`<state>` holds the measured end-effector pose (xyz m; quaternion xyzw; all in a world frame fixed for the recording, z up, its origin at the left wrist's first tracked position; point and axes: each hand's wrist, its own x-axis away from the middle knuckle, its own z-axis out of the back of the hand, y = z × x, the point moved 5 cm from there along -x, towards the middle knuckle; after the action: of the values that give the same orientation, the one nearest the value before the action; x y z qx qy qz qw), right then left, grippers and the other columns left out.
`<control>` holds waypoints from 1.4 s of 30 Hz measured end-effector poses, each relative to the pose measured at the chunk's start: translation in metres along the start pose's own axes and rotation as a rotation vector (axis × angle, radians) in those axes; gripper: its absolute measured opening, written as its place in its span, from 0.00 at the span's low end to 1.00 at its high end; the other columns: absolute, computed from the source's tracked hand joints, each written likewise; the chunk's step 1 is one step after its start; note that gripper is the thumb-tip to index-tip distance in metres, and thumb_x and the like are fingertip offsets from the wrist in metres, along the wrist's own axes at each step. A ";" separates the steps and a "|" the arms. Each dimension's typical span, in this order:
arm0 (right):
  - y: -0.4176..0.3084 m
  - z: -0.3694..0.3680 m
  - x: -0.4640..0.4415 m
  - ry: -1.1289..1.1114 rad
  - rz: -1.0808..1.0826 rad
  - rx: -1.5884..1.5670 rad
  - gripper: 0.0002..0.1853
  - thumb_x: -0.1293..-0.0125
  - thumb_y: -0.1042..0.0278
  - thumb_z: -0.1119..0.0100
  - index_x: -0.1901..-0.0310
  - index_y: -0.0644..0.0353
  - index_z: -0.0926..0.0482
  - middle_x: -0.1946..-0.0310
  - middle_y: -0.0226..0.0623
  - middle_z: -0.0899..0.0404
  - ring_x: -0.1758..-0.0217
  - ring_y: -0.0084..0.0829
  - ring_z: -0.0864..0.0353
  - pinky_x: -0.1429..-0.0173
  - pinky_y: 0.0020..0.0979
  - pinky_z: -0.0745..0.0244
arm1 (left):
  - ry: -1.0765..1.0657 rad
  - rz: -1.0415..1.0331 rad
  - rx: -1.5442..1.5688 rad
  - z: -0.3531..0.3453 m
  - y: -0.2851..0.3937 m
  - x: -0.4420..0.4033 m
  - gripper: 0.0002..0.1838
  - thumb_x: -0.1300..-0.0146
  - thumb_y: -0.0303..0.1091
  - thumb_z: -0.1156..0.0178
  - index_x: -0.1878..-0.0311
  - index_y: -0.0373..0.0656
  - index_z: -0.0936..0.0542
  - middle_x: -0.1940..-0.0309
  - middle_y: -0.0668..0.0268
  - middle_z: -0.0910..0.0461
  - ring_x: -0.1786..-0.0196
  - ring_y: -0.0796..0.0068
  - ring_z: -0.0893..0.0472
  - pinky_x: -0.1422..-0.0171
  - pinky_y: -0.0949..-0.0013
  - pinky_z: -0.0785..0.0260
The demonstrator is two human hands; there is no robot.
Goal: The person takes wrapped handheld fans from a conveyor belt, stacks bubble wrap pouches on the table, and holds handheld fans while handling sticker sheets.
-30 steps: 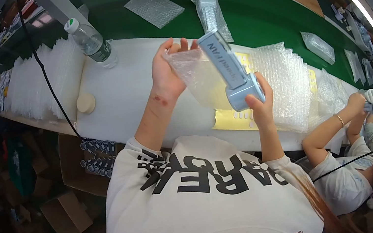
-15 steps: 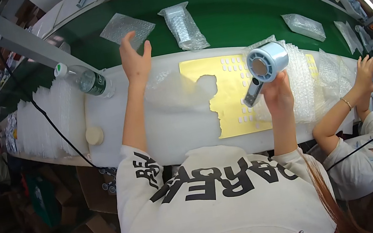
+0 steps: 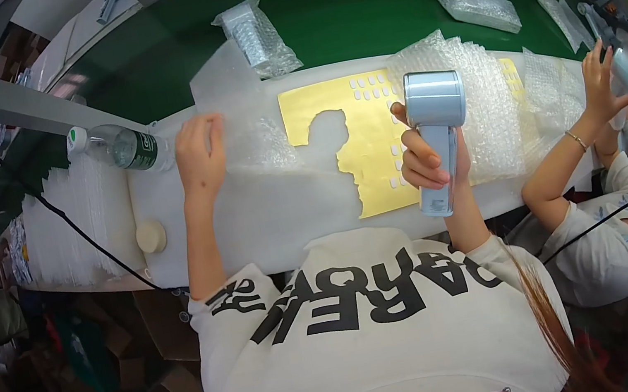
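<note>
My right hand is closed around the handle of a light blue handheld fan. The fan is upright, its round head above my fingers and its smooth side towards me. At the left, my left hand is closed at the edge of a clear bubble-wrap bag, which has a smooth flap rising beyond my fingers. The fingertips are partly hidden, so the grip shows only in part. Beside the bag lies a torn yellow sheet with small white stickers.
A water bottle lies near stacked white sleeves. A roll of tape is close by. Bubble-wrap bags are piled at right. Wrapped packages sit on the green belt. A co-worker's hand is at far right.
My left hand has come back towards me and closed, and the bubble-wrap bag has moved from the belt onto the table. The fan has turned from its grille side to its smooth side.
</note>
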<state>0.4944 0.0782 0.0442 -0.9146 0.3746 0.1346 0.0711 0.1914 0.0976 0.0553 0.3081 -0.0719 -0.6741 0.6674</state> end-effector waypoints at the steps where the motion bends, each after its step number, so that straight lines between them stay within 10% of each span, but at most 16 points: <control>1: 0.002 0.002 0.000 -0.003 -0.021 0.074 0.40 0.38 0.28 0.70 0.42 0.59 0.36 0.73 0.43 0.25 0.82 0.31 0.31 0.82 0.27 0.41 | -0.009 0.003 -0.001 0.011 0.016 0.012 0.11 0.38 0.39 0.47 0.57 0.43 0.25 0.56 0.64 0.23 0.52 0.62 0.26 0.46 0.64 0.37; 6: 0.033 0.003 -0.015 -0.104 -0.182 0.276 0.36 0.35 0.34 0.69 0.47 0.62 0.30 0.77 0.44 0.23 0.80 0.33 0.28 0.83 0.27 0.41 | -0.163 -0.147 0.678 0.009 0.100 0.041 0.45 0.55 0.53 0.32 0.37 0.42 0.39 0.38 0.58 0.37 0.34 0.59 0.41 0.31 0.56 0.51; 11: 0.048 -0.005 -0.005 0.844 0.026 0.919 0.23 0.36 0.51 0.55 0.55 0.67 0.27 0.70 0.47 0.22 0.77 0.33 0.26 0.74 0.30 0.30 | -0.679 0.357 1.250 -0.054 0.154 0.057 0.47 0.67 0.30 0.24 0.40 0.41 0.38 0.45 0.58 0.30 0.42 0.63 0.30 0.38 0.62 0.40; 13: 0.034 -0.034 -0.008 0.588 0.122 1.333 0.17 0.36 0.59 0.54 0.55 0.65 0.25 0.65 0.45 0.21 0.68 0.31 0.23 0.62 0.28 0.27 | -0.240 -0.225 0.931 -0.017 0.167 0.044 0.44 0.69 0.28 0.23 0.45 0.42 0.36 0.49 0.59 0.28 0.49 0.64 0.26 0.44 0.66 0.33; 15: 0.020 -0.047 0.001 0.618 0.204 1.318 0.16 0.36 0.61 0.54 0.55 0.64 0.25 0.65 0.45 0.21 0.66 0.31 0.23 0.60 0.27 0.28 | -0.121 -0.340 0.874 0.012 0.159 0.047 0.42 0.69 0.31 0.22 0.47 0.43 0.35 0.50 0.58 0.27 0.51 0.63 0.24 0.45 0.65 0.31; 19: 0.012 -0.055 0.015 0.564 0.375 1.247 0.13 0.35 0.66 0.54 0.55 0.64 0.24 0.64 0.43 0.20 0.61 0.29 0.23 0.53 0.24 0.30 | 0.468 -0.022 1.365 0.094 0.085 0.031 0.30 0.51 0.42 0.32 0.49 0.43 0.33 0.56 0.60 0.26 0.53 0.63 0.23 0.50 0.63 0.25; 21: 0.020 -0.038 0.025 0.593 0.102 1.216 0.13 0.36 0.66 0.53 0.55 0.63 0.24 0.65 0.41 0.21 0.61 0.28 0.23 0.52 0.24 0.31 | 0.644 0.067 1.464 0.118 0.083 0.029 0.27 0.47 0.45 0.34 0.49 0.43 0.33 0.57 0.60 0.26 0.53 0.63 0.22 0.51 0.63 0.23; 23: 0.024 -0.025 0.037 0.615 -0.161 1.183 0.12 0.36 0.67 0.52 0.56 0.62 0.24 0.66 0.39 0.21 0.60 0.27 0.23 0.51 0.24 0.32 | -0.350 -0.182 2.701 0.120 0.128 0.024 0.29 0.42 0.55 0.42 0.52 0.36 0.31 0.63 0.57 0.28 0.64 0.68 0.26 0.61 0.61 0.26; 24: 0.023 -0.023 0.039 0.615 -0.159 1.187 0.12 0.36 0.67 0.52 0.56 0.62 0.24 0.66 0.39 0.21 0.60 0.27 0.23 0.51 0.24 0.32 | 0.269 -0.342 2.034 0.141 0.110 0.039 0.29 0.44 0.53 0.39 0.52 0.35 0.31 0.63 0.56 0.29 0.64 0.68 0.26 0.61 0.62 0.27; 26: 0.026 -0.018 0.048 0.640 -0.204 1.188 0.12 0.36 0.67 0.51 0.56 0.62 0.24 0.66 0.39 0.21 0.60 0.27 0.23 0.52 0.24 0.31 | 0.729 -0.407 1.260 0.169 0.104 0.061 0.29 0.45 0.51 0.36 0.53 0.34 0.31 0.63 0.56 0.29 0.64 0.69 0.26 0.60 0.62 0.28; 29: 0.032 -0.015 0.049 0.642 -0.265 1.192 0.12 0.36 0.66 0.51 0.56 0.62 0.24 0.66 0.38 0.21 0.60 0.26 0.23 0.53 0.24 0.30 | 1.147 -0.575 1.017 0.195 0.099 0.068 0.32 0.53 0.46 0.29 0.52 0.34 0.29 0.61 0.54 0.28 0.60 0.69 0.25 0.57 0.59 0.29; 34: 0.036 -0.022 0.042 0.586 -0.231 1.227 0.12 0.36 0.67 0.50 0.56 0.62 0.24 0.67 0.38 0.21 0.61 0.26 0.23 0.53 0.24 0.30 | -0.432 -0.692 1.529 0.161 0.140 0.033 0.18 0.57 0.31 0.27 0.67 0.33 0.24 0.73 0.57 0.22 0.73 0.68 0.20 0.73 0.73 0.23; 38: 0.038 -0.022 0.034 0.611 -0.255 1.207 0.13 0.35 0.64 0.51 0.55 0.62 0.24 0.68 0.37 0.21 0.61 0.26 0.24 0.54 0.24 0.31 | -0.075 -0.879 2.155 0.183 0.137 0.042 0.13 0.57 0.25 0.29 0.71 0.34 0.25 0.77 0.58 0.22 0.79 0.68 0.20 0.77 0.79 0.23; 42: 0.044 -0.026 0.029 0.619 -0.259 1.190 0.17 0.32 0.57 0.57 0.55 0.62 0.24 0.68 0.39 0.21 0.60 0.28 0.24 0.54 0.24 0.31 | 0.333 -0.831 1.799 0.168 0.122 0.046 0.22 0.56 0.28 0.30 0.59 0.34 0.29 0.68 0.57 0.24 0.73 0.70 0.21 0.69 0.76 0.22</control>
<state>0.4882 0.0220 0.0593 -0.7536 0.2753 -0.3717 0.4670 0.2136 -0.0104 0.2374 0.7890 -0.3470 -0.4970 -0.1003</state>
